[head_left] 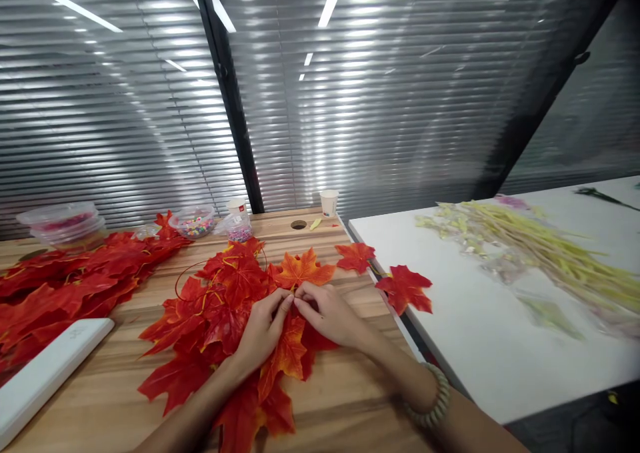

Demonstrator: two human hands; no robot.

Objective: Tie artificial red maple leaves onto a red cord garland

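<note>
Orange maple leaf (303, 270) sits just beyond our fingertips; our left hand (264, 329) and right hand (330, 314) pinch its stem, fingers closed, above red leaves (210, 319) on the wooden surface (345, 399).

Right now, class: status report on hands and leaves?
Left hand and right hand together, pinching at orange leaf. Red leaf pile beneath. Nothing blocking.

Both hands, left hand (263, 329) and right hand (327, 313), pinch an orange leaf (303, 271) (fingertips meeting) on the wooden table (110, 399).
</note>
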